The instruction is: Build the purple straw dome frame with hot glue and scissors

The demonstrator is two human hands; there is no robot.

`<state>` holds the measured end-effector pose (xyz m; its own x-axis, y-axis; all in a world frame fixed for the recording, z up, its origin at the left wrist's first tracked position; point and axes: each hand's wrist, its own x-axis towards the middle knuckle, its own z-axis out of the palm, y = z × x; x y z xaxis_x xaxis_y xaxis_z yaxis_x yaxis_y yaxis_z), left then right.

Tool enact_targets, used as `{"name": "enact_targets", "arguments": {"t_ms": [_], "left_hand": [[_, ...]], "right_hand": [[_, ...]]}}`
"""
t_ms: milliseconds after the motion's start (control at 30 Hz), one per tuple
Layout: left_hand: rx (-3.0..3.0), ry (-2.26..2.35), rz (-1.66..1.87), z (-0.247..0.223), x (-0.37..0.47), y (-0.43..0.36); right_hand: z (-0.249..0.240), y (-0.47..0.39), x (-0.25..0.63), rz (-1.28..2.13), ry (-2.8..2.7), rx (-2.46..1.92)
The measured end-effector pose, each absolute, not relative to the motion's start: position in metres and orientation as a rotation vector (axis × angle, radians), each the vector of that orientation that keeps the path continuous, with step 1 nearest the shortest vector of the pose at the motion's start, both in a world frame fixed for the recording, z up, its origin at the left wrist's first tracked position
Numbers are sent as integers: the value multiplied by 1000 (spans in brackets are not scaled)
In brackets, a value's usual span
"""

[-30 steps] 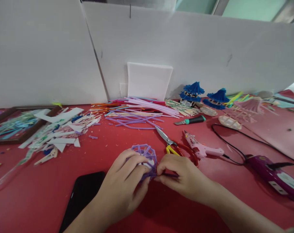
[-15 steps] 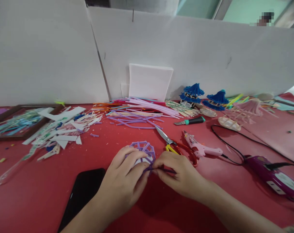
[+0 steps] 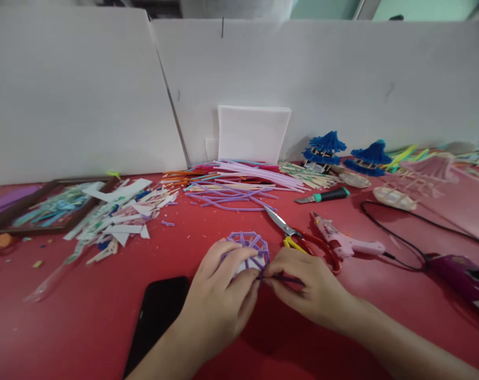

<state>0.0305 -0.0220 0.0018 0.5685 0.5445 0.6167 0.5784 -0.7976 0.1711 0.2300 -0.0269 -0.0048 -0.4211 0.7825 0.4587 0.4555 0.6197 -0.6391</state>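
Observation:
A small round frame of purple pipe cleaners (image 3: pixel 252 239), with white material inside it, sits at the middle of the table front. My left hand (image 3: pixel 226 285) is closed around its left and near side, and the fingers cover part of it. At its right edge my right hand (image 3: pixel 303 279) pinches a purple pipe cleaner (image 3: pixel 290 279), whose tail runs out to the right under the fingers. The fingertips of both hands almost meet at the frame's near right rim. Just behind my right hand lie scissors (image 3: pixel 289 229) with red and yellow handles.
A pink glue gun (image 3: pixel 344 240) and its black cord lie right, near a purple device (image 3: pixel 461 277). Behind are a utility knife (image 3: pixel 322 196), loose pipe cleaners (image 3: pixel 239 195) and blue models (image 3: pixel 324 150). Left are paper scraps (image 3: pixel 123 211), a brown frame (image 3: pixel 57 229) and a black phone (image 3: pixel 158 316).
The camera view has turned slightly left, so everything appears shifted to the right. Both hands keep nearly the same hold on the purple frame and pipe cleaner.

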Motion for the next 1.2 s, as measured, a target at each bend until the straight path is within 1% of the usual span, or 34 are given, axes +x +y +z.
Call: {"name": "enact_targets", "arguments": {"t_ms": [233, 533, 767, 1200], "left_hand": [[-2747, -988, -1050, 2, 29, -20], [-2668, -983, -956, 6, 31, -22], [-2717, -960, -945, 7, 29, -20], [-2676, -980, -1060, 6, 31, -21]], "right_hand": [[-8, -25, 224, 503, -2045, -981], [-9, -24, 230, 302, -2180, -928], [-7, -23, 229, 317, -2161, -902], [-6, -26, 224, 397, -2090, -973]]}}
